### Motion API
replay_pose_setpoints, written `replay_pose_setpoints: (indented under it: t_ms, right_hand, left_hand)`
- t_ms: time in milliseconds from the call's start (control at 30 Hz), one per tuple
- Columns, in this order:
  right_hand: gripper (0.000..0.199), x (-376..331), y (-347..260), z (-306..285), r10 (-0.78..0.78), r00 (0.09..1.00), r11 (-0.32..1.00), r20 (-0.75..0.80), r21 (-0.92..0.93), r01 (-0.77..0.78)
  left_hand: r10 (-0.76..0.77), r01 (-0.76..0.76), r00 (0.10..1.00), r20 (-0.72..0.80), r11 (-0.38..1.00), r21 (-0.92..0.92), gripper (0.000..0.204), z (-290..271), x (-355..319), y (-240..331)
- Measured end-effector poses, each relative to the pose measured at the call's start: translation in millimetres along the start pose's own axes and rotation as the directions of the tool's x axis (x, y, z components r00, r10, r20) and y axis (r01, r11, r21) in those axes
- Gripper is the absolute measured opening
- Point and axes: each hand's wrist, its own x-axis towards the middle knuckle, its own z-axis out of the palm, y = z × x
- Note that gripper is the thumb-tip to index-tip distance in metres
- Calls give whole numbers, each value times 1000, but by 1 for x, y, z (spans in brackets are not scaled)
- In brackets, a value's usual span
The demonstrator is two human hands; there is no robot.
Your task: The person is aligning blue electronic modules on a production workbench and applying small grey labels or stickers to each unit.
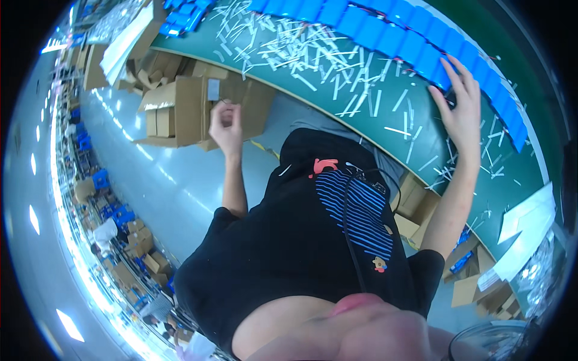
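The view is steeply tilted, over my own black shirt with blue stripes [343, 216]. My right hand [460, 111] lies flat with spread fingers on the green table [385, 129], its fingertips on a row of blue flat packs [397, 36]. Several white strips [301, 51] are scattered over the table around it. My left hand [226, 123] is raised beside my body with its fingers curled shut, in front of an open cardboard box [186, 108] on the floor. Nothing shows between those fingers.
More cardboard boxes [415, 204] stand under the table and along the pale floor [168, 180]. White sheets [524, 228] lie at the table's right end. A far row of cartons and blue items [114, 216] runs along the left rim.
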Motion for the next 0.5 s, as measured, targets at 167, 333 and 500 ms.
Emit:
replay_pose_setpoints:
  t_ms: [167, 333, 500]
  right_hand:
    - [49, 9, -8, 6, 36, 999, 998, 24, -56, -35]
    - [49, 9, -8, 4, 52, 998, 990, 17, -135, -49]
    - [49, 8, -23, 6, 65, 995, 997, 70, -39, -62]
  left_hand:
    - [-463, -72, 772, 435, 616, 784, 30, 7, -80, -159]
    - [-361, 564, 521, 773, 825, 5, 60, 36, -190, -204]
    - [-299, 429, 240, 924, 886, 176, 56, -5, -154, -113]
